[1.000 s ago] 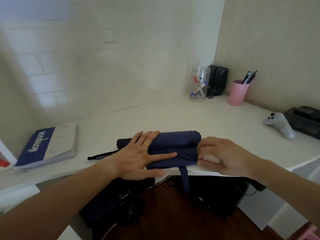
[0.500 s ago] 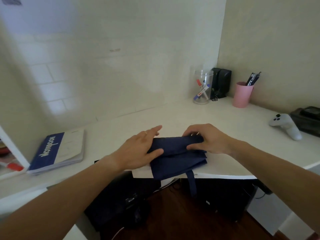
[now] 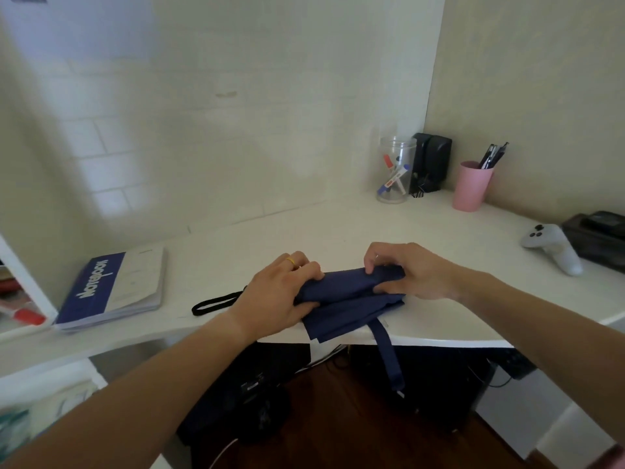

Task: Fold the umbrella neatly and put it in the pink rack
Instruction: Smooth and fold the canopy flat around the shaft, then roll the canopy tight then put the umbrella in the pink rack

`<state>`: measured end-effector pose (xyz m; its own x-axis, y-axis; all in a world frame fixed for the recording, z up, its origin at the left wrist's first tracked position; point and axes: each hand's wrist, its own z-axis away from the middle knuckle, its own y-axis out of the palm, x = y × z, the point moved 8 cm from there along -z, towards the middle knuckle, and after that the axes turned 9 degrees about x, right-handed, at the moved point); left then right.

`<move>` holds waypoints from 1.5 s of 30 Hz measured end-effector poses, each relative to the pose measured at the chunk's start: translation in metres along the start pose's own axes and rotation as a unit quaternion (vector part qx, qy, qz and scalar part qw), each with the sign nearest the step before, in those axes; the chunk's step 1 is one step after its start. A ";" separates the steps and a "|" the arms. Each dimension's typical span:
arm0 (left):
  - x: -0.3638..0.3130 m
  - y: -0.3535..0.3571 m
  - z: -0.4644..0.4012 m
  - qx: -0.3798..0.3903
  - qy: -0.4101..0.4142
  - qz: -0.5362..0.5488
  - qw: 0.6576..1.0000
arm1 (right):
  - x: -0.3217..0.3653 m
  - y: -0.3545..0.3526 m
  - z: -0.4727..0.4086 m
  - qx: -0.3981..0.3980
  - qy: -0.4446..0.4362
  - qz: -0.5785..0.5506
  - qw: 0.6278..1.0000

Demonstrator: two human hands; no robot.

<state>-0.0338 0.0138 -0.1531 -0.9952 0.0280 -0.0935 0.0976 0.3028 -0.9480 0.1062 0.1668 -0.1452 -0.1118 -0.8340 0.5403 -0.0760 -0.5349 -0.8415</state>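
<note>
umbrella [image 3: 351, 299]: navy, collapsed, at near desk [image 3: 338, 231] edge, strap hanging over | left hand [image 3: 277, 292]: fingers curled, grasping its left end | right hand [image 3: 409, 272]: pinching fabric at its right end | notebook [image 3: 111, 289]: far left

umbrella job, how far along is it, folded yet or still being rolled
Collapsed already: the navy umbrella lies at the desk edge. In hand: the left hand grips one end, the right hand pinches fabric at the other; folds are loose and the closing strap dangles unfastened. Left: tighten, fasten, then rack it; no pink rack clearly visible.
</note>
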 end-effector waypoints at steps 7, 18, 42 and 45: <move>-0.004 -0.001 0.006 0.040 -0.008 0.122 0.992 | 0.004 0.002 0.014 -0.065 -0.007 0.108 0.992; -0.013 0.000 0.004 0.029 -0.058 0.119 0.991 | 0.001 -0.004 0.025 -0.059 0.039 0.044 0.996; -0.027 0.010 -0.018 0.031 -0.110 0.058 0.992 | 0.071 0.102 0.095 -0.292 0.068 0.304 0.905; -0.042 0.004 -0.020 -0.017 -0.062 -0.013 0.998 | 0.072 0.104 0.090 -0.281 0.067 0.277 0.916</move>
<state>0.0084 0.0328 -0.1471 -0.9895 -0.0973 -0.1068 0.0686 0.3338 -0.9401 0.1798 0.0391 -0.1946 -0.4049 -0.9126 0.0573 -0.4652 0.1517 -0.8721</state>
